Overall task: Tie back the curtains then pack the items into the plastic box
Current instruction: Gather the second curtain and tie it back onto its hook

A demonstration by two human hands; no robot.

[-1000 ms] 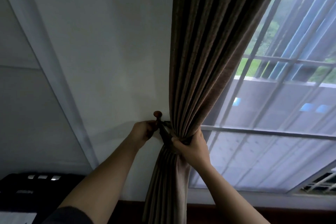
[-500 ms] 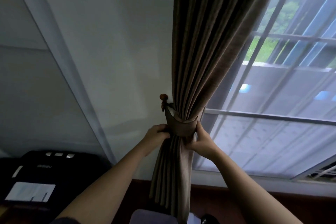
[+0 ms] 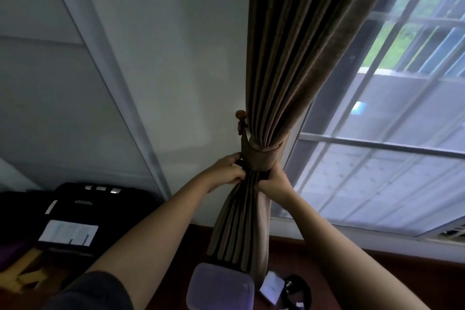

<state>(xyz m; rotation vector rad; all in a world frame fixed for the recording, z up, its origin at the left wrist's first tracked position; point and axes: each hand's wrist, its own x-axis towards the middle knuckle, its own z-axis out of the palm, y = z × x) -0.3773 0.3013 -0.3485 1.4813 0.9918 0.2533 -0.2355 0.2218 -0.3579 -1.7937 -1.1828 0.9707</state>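
Note:
A brown pleated curtain (image 3: 284, 63) hangs beside the window, gathered into a bundle. A matching brown tie-back band (image 3: 259, 156) wraps around it and loops onto a round wooden wall hook (image 3: 241, 115). My left hand (image 3: 227, 171) pinches the curtain folds just under the band on the left side. My right hand (image 3: 273, 178) grips the folds under the band on the right side. Below, on a dark wooden surface, lie a lilac pouch-like item (image 3: 219, 287), a small white card (image 3: 271, 285) and a black object (image 3: 298, 289).
A white wall with a pale grey frame strip (image 3: 105, 68) is on the left. A black device (image 3: 83, 211) with a white label sits at the lower left. The window (image 3: 392, 118) with white bars fills the right side.
The band now sits closed around the curtain and hooked on the peg. Both hands have slid down from the band to the folds under it, and the view has tilted downward.

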